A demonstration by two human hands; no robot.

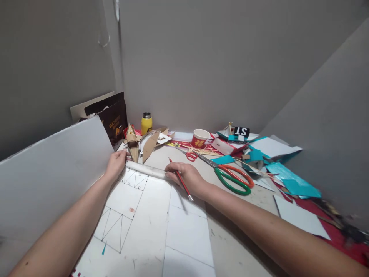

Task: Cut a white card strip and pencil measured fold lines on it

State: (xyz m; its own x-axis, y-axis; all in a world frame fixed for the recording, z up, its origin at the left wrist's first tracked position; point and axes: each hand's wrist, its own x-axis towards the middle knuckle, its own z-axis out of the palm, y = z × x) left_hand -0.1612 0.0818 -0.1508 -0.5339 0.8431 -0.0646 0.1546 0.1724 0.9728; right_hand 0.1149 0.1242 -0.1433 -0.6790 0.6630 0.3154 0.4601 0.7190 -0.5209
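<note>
A white sheet (150, 219) with ruled lines and triangle patterns lies in front of me. Across its far part runs a pale, straight ruler (147, 169). At the ruler's left end is my left hand (116, 163), its fingers closed on it; the fingertips are partly hidden. My right hand (186, 176) grips a red pencil (181, 181) while its fingers touch the ruler's right end. The pencil's point is up and away from the paper, and its eraser end faces me. A small blue sliver (104, 249) rests on the sheet.
A white board (54, 184) stands along the left. Behind are cut cardboard pieces (150, 146), a yellow bottle (146, 124) and a red paper cup (200, 139). Large scissors (233, 177), small red scissors (191, 156), thin sticks (204, 150) and blue scraps (300, 182) lie rightward.
</note>
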